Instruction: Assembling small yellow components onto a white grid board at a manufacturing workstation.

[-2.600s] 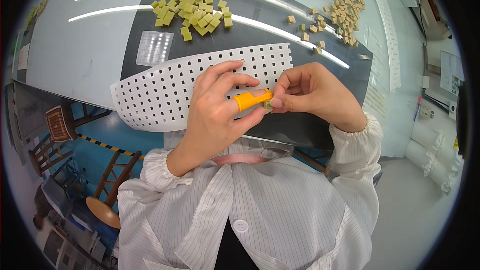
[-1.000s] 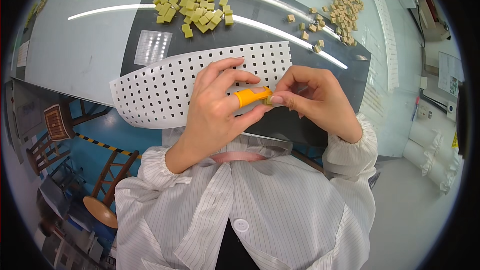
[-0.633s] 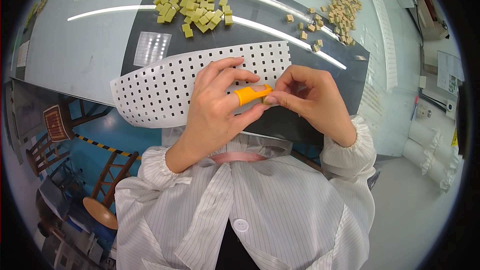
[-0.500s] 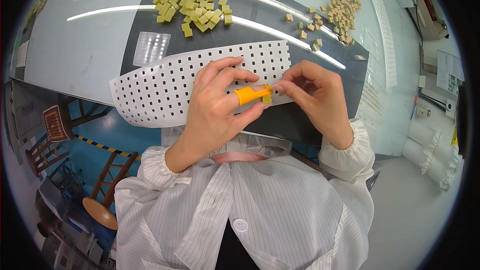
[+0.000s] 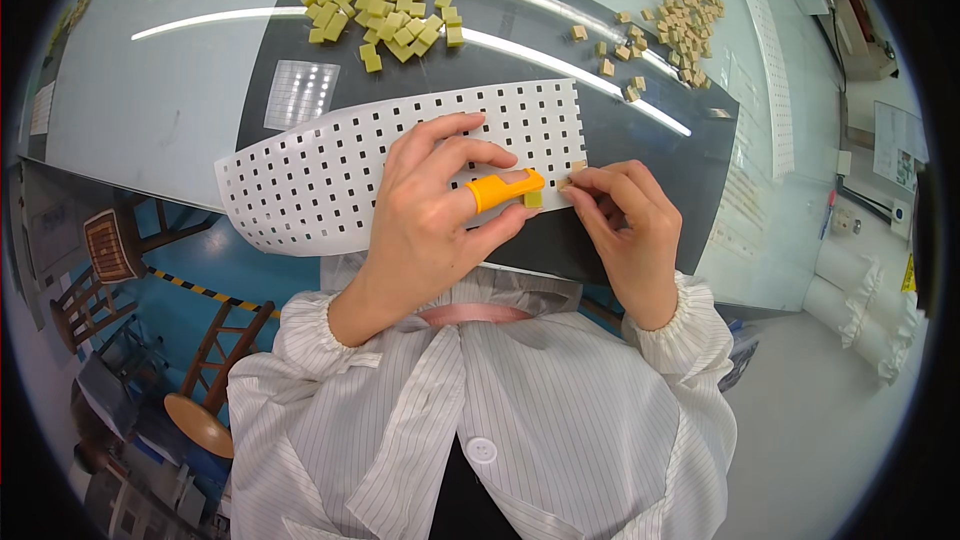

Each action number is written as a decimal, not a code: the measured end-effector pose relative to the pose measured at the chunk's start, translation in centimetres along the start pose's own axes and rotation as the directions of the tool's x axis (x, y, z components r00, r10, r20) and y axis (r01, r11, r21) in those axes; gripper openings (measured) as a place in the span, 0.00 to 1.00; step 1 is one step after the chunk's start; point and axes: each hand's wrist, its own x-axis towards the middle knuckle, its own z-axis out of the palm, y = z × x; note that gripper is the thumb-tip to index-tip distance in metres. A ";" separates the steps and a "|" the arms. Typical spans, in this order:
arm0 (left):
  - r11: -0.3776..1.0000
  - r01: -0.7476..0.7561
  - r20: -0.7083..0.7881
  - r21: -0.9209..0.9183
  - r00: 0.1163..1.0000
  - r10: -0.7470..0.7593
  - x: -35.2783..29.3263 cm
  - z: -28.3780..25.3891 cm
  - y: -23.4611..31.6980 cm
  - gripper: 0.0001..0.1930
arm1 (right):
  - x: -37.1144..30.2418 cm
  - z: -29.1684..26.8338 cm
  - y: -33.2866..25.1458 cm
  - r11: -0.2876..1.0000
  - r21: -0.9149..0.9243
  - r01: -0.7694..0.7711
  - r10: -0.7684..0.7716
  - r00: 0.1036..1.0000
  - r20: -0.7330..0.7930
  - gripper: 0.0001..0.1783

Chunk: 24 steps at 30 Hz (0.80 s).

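Note:
My left hand (image 5: 435, 180) rests over a white sheet (image 5: 330, 165) patterned with rows of small dark squares. An orange plastic finger sleeve (image 5: 495, 190) sits on its index finger. Between that finger and the thumb it grips a small yellow-green block (image 5: 533, 199). My right hand (image 5: 635, 225) is closed in a pinch by the sheet's right edge, a little apart from the block. At its fingertips shows a small tan piece (image 5: 577, 167); whether the pinch holds it or something else, I cannot make out.
A pile of yellow-green blocks (image 5: 390, 10) lies at the far side of the table. Many smaller tan blocks (image 5: 680, 10) are scattered at the far right. A clear flat sheet (image 5: 302, 95) lies behind the white one. Wooden chairs (image 5: 115, 245) stand at the left.
My right hand has drawn away from the orange sleeve, to the right and slightly nearer me; a tan piece now shows by its fingertips. The left hand keeps its grip almost unmoved.

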 end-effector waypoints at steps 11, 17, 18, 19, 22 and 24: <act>1.000 0.005 0.004 0.000 1.000 -0.005 0.0 -0.2 0.0 0.11 | 0.4 -0.4 0.2 0.997 0.025 -0.075 0.074 0.996 0.040 0.05; 1.000 0.014 0.051 0.003 0.999 -0.014 -0.1 -0.4 -0.1 0.14 | 1.4 -1.8 0.1 0.977 0.141 -0.157 0.130 0.974 0.186 0.04; 1.000 0.011 0.050 0.001 0.999 -0.011 -0.1 -0.4 -0.1 0.14 | 1.8 -2.2 -0.2 0.881 0.335 -0.335 0.239 0.924 0.297 0.05; 1.000 0.009 0.050 -0.001 0.999 -0.009 0.0 -0.4 -0.1 0.14 | 2.1 -2.5 -0.4 0.714 0.486 -0.503 0.311 0.851 0.424 0.07; 1.000 0.009 0.053 0.010 0.999 -0.010 0.0 -0.4 0.0 0.14 | 3.2 -2.8 -0.9 0.510 0.527 -0.680 0.295 0.713 0.636 0.09; 1.000 0.010 0.057 0.015 0.998 -0.011 0.1 -0.4 0.0 0.14 | 3.6 -2.2 -0.8 0.495 0.527 -0.690 0.268 0.699 0.664 0.10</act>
